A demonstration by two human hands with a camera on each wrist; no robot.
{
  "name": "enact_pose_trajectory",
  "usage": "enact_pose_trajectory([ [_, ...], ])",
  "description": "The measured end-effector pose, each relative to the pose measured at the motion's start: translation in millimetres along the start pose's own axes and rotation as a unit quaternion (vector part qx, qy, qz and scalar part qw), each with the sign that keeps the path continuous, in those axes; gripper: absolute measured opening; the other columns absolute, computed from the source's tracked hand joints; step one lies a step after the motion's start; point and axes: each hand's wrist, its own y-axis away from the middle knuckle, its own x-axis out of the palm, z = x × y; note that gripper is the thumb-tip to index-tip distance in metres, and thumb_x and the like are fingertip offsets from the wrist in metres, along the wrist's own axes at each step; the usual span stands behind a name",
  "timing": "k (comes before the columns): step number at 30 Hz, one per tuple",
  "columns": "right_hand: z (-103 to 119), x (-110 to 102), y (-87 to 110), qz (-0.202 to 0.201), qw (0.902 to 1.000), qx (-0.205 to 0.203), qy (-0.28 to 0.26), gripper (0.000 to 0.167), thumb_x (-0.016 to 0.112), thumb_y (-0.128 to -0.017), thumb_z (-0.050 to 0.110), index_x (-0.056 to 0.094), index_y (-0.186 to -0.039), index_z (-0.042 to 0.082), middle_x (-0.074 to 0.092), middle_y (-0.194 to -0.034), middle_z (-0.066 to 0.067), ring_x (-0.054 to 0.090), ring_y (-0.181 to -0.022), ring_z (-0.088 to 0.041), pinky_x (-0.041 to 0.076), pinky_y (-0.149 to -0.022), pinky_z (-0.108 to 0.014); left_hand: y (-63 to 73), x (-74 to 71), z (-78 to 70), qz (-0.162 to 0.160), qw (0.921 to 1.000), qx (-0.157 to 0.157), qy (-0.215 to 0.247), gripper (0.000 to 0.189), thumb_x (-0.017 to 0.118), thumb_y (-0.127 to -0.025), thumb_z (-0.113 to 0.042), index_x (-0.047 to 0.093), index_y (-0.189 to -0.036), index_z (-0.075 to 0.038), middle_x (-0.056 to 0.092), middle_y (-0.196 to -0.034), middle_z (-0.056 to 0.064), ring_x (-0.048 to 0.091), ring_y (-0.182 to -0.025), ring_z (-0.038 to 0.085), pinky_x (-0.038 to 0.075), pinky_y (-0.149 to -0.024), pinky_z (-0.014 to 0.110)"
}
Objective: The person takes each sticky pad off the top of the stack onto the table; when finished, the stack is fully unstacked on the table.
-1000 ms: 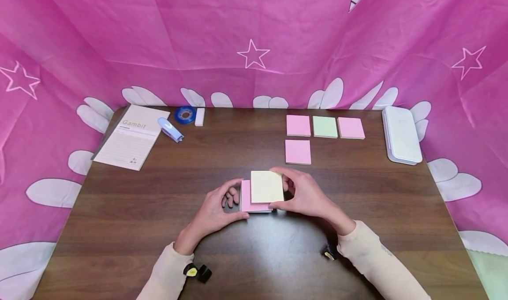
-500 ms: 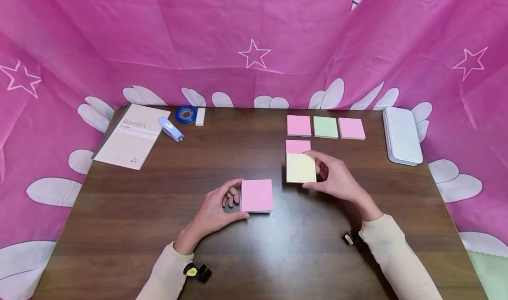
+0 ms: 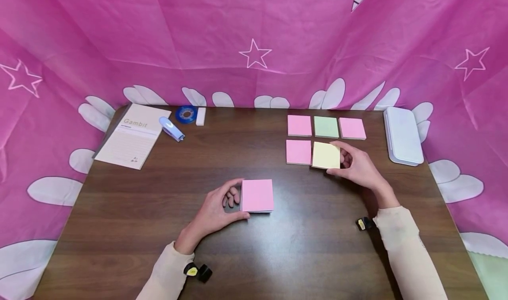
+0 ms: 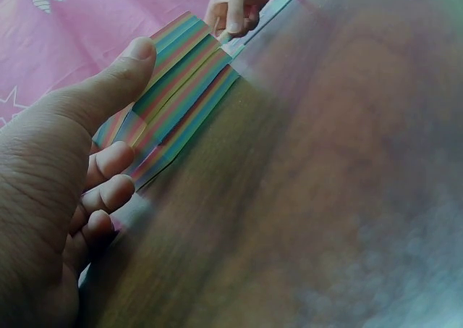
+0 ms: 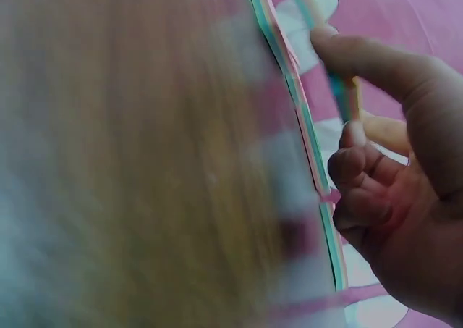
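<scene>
My left hand (image 3: 212, 207) holds a stack of sticky note pads (image 3: 257, 196) by its left side, thumb at the near edge and forefinger at the far edge. A pink pad lies on top. In the left wrist view the sides of the stack (image 4: 181, 96) show coloured stripes. Farther right, my right hand (image 3: 359, 165) pinches a yellow sticky note pad (image 3: 325, 155) between thumb and fingers. That pad is just right of a pink pad (image 3: 298, 151) and in front of a green pad (image 3: 326, 127). The right wrist view shows it edge-on and blurred.
Two more pink pads (image 3: 299, 125) (image 3: 352, 128) flank the green one. A white case (image 3: 403, 135) lies at the right edge. At back left are a notebook (image 3: 132, 136), a blue stapler (image 3: 172, 129), blue tape (image 3: 186, 114) and a white eraser (image 3: 200, 116). A pink curtain (image 3: 198, 35) hangs behind.
My right hand has lifted the yellow pad off the stack and carried it right and away from me, past the front pink pad. The left hand has stayed at the stack.
</scene>
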Motion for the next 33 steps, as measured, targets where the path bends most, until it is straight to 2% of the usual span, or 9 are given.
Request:
enact_pose_trajectory([
  [5, -15, -3, -6.2, 0.007, 0.9998, 0.005, 0.019, 0.078, 0.099, -0.084, 0.012, 0.061, -0.152, 0.004, 0.057, -0.09, -0.009, 0.051, -0.077, -0.017, 0.041, -0.068, -0.022, 0.0, -0.1, 0.3, 0.001, 1.0, 0.0, -0.001, 0.087, 0.103, -0.082, -0.026, 0.058, -0.156, -0.013, 0.064, -0.1, -0.005, 0.056, -0.082, 0.011, 0.048, -0.073, 0.028],
  [11, -19, -3, -9.7, 0.022, 0.9992, 0.002, 0.034, 0.09, 0.098, -0.086, 0.015, 0.052, -0.162, 0.005, 0.061, -0.098, -0.01, 0.052, -0.079, -0.02, 0.041, -0.071, -0.029, 0.1, 0.0, 1.2, -0.001, 1.0, 0.004, 0.0, 0.087, 0.103, -0.082, -0.024, 0.058, -0.155, -0.012, 0.064, -0.1, -0.004, 0.056, -0.082, 0.011, 0.048, -0.073, 0.028],
  [16, -32, 1, -9.5, 0.001, 0.9999, 0.0, 0.01, 0.083, 0.1, -0.084, 0.023, 0.058, -0.153, 0.004, 0.06, -0.097, -0.007, 0.051, -0.079, -0.02, 0.038, -0.072, -0.028, 0.0, -0.3, 0.9, -0.002, 1.0, 0.005, -0.003, 0.087, 0.103, -0.082, -0.024, 0.058, -0.156, -0.012, 0.064, -0.1, -0.004, 0.056, -0.082, 0.01, 0.048, -0.073, 0.027],
  [23, -18, 1, -8.0, 0.005, 0.9995, 0.013, 0.029, 0.081, 0.097, -0.086, 0.016, 0.058, -0.155, 0.001, 0.061, -0.1, -0.01, 0.052, -0.082, -0.022, 0.039, -0.072, -0.031, -0.4, -1.4, -1.7, -0.003, 1.0, 0.007, 0.0, 0.088, 0.103, -0.081, -0.023, 0.058, -0.156, -0.015, 0.065, -0.098, -0.003, 0.056, -0.081, 0.011, 0.048, -0.072, 0.027],
  [30, -19, 1, -6.9, 0.006, 0.9992, 0.015, 0.037, 0.083, 0.096, -0.087, 0.016, 0.055, -0.158, 0.001, 0.061, -0.102, -0.012, 0.051, -0.083, -0.024, 0.039, -0.073, -0.032, -0.6, -0.6, -1.1, -0.004, 0.9999, 0.008, -0.005, 0.089, 0.104, -0.08, -0.023, 0.058, -0.156, -0.015, 0.064, -0.099, -0.004, 0.056, -0.081, 0.01, 0.048, -0.072, 0.027],
  [33, -19, 2, -5.4, -0.007, 0.9994, 0.019, 0.027, 0.085, 0.097, -0.085, 0.013, 0.056, -0.159, 0.003, 0.061, -0.101, -0.011, 0.052, -0.082, -0.023, 0.04, -0.073, -0.03, 0.0, 0.2, -0.9, -0.002, 1.0, 0.006, -0.005, 0.089, 0.104, -0.08, -0.024, 0.058, -0.156, -0.015, 0.064, -0.099, -0.005, 0.056, -0.082, 0.01, 0.048, -0.072, 0.027],
])
